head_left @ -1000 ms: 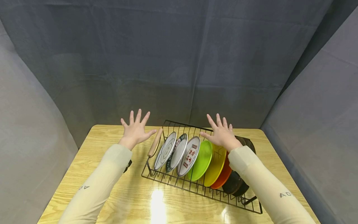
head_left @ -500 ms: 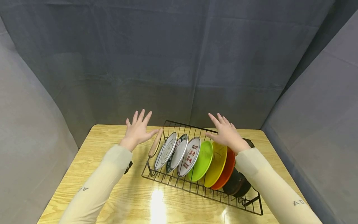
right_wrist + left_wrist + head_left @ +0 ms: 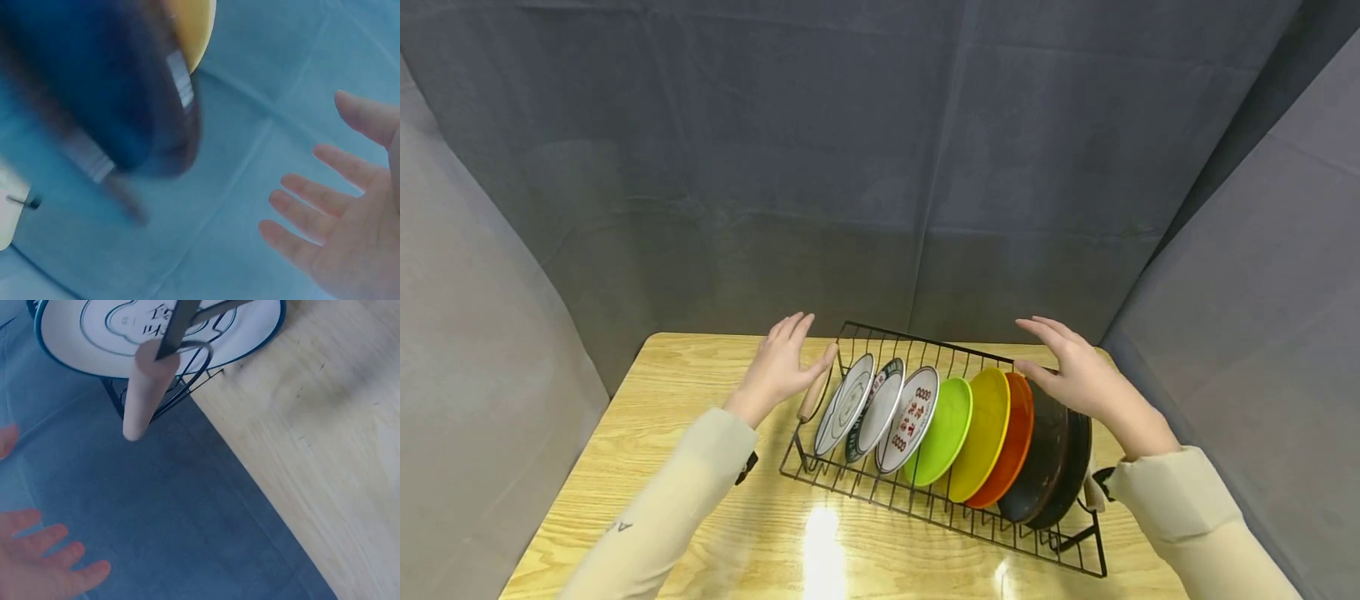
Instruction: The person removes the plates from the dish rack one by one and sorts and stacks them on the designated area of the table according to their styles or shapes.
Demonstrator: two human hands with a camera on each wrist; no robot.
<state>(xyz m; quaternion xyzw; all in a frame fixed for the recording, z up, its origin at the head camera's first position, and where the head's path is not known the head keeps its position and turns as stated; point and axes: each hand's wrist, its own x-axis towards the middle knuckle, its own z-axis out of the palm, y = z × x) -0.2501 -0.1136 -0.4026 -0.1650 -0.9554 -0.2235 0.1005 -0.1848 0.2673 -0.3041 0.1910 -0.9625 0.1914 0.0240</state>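
Observation:
A black wire dish rack (image 3: 940,523) stands at a slant on the table, with plates upright in a row. White patterned plates (image 3: 907,429) fill its left part, then a green plate (image 3: 942,437), a yellow plate (image 3: 985,442), an orange plate (image 3: 1017,454) and black plates (image 3: 1037,467). My left hand (image 3: 775,371) hovers by the left wooden handle (image 3: 147,394), fingers extended, thumb overlapping the handle's top in the head view. Over the black plates is my right hand (image 3: 1078,379), thumb and fingers apart, holding nothing. Below its wrist shows the right handle (image 3: 1095,492), partly hidden.
The light wooden table (image 3: 647,433) has its far edge just behind the rack. A dark grey cloth (image 3: 760,167) hangs behind it, and paler cloth walls (image 3: 1262,317) rise at both sides.
My right hand has moved right, from over the yellow plate to the rack's right end. My left hand has shifted slightly right and lower, its spread fingers drawing together. The rack stays put.

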